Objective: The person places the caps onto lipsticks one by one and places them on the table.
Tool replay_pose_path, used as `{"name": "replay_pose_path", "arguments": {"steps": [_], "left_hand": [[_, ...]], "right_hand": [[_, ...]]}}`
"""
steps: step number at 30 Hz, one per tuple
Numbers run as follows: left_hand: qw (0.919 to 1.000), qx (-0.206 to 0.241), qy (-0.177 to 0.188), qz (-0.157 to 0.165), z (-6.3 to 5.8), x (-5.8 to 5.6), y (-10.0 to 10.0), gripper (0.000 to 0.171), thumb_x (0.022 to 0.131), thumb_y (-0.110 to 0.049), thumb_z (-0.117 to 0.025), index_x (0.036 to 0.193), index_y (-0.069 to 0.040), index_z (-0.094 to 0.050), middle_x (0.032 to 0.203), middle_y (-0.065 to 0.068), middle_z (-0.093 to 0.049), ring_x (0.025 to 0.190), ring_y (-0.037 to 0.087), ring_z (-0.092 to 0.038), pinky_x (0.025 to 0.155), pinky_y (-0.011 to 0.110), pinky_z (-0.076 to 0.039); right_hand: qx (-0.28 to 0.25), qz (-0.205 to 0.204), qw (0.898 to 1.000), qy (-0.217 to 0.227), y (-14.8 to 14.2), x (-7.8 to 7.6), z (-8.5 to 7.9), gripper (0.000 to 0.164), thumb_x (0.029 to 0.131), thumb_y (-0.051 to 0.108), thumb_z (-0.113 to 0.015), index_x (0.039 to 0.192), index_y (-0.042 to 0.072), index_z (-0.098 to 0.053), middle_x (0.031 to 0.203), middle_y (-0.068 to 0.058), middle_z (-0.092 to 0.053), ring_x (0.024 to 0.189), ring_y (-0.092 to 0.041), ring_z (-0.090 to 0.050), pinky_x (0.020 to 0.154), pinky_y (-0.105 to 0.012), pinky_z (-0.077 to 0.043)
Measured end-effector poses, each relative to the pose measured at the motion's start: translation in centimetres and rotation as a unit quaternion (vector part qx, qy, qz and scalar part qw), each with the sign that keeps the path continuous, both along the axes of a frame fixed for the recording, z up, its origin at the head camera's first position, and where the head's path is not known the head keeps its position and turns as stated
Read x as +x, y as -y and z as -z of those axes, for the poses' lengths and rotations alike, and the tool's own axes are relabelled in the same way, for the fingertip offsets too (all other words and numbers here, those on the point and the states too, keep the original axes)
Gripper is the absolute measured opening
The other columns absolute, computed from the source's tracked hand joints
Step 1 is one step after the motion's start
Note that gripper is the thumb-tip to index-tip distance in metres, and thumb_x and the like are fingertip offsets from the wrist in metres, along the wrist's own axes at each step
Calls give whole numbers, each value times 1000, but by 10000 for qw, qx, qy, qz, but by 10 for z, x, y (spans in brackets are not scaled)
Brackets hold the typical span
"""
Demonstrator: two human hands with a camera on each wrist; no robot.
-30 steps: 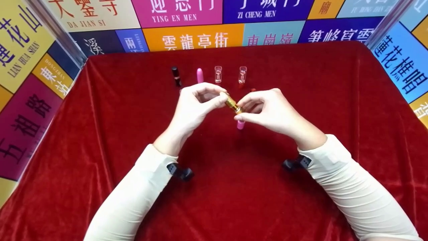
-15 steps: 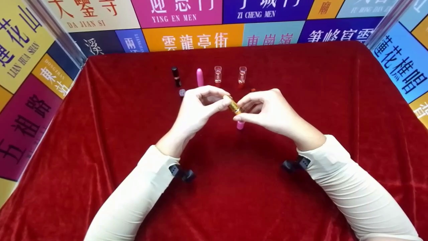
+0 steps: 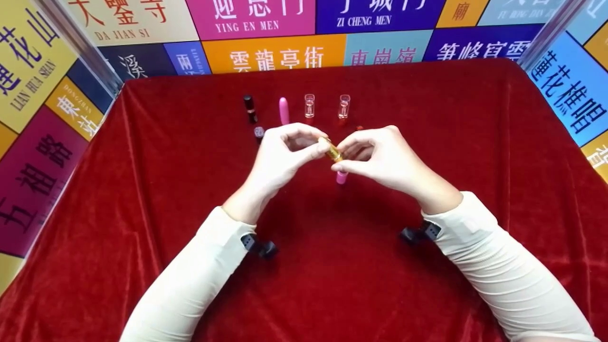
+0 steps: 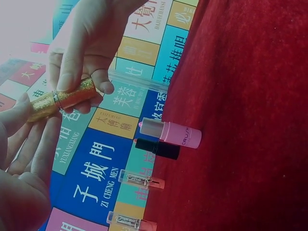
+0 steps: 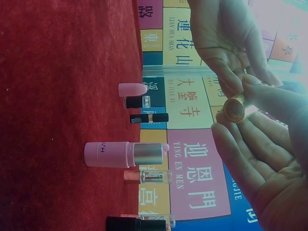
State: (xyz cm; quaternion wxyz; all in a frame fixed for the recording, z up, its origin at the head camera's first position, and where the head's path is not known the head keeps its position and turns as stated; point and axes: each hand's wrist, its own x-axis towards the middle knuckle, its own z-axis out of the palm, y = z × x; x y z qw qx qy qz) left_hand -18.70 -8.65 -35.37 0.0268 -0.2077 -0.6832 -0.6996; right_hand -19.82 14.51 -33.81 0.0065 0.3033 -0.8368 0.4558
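Both hands hold one gold lipstick tube point(image 3: 334, 151) above the red cloth. My left hand point(image 3: 282, 154) pinches its upper left end between thumb and fingers, and my right hand point(image 3: 389, 159) pinches the lower right end. In the left wrist view the gold lipstick point(image 4: 43, 107) shows its two textured parts in line, meeting at a narrow dark ring. The right wrist view shows its round end point(image 5: 235, 110). Below the right hand stands an uncapped pink lipstick point(image 5: 110, 154) with a silver collar, largely hidden from the head camera. A black uncapped lipstick point(image 4: 163, 149) stands beside it.
At the back of the red cloth point(image 3: 304, 266) stand a black tube point(image 3: 250, 109), a pink cap point(image 3: 284, 110) and two clear-cased lipsticks point(image 3: 309, 105). A black piece with a glittery top point(image 3: 259, 132) is just beyond the left hand. Patterned panels point(image 3: 266, 52) enclose the cloth.
My left hand has moved slightly right and toward the body, closer to the right hand; less of the gold tube shows between them. The right hand has barely moved.
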Motion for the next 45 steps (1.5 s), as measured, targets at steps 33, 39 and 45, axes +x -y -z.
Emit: {"name": "replay_pose_path", "arguments": {"steps": [33, 39, 45], "left_hand": [[9994, -313, -35, -143, -1, 1, -1, 14, 90, -12, -87, 101, -7, -82, 95, 5, -81, 89, 25, -76, 84, 36, -61], [9992, -330, -102, -189, -3, -4, 6, 17, 89, -11, -88, 104, -6, -82, 96, 6, -81, 91, 25, -77, 84, 37, -61], [9954, -382, -115, -872, -4, -22, 36, 16, 87, -10, -89, 101, -5, -83, 95, 6, -81, 88, 22, -76, 75, 28, -59]], "right_hand": [[34, 37, 10000, -27, 0, 1, 0, 20, 82, 9, -94, 96, 3, -82, 88, -4, -80, 76, -10, -77, 74, -24, -63], [-73, 27, 10000, 45, 0, 1, -1, 20, 82, 7, -93, 98, 2, -81, 88, -5, -80, 78, -10, -76, 74, -26, -64], [-57, 158, 9998, 99, -2, -2, -1, 21, 83, 8, -93, 99, 2, -81, 88, -6, -79, 77, -9, -76, 74, -26, -64]]}}
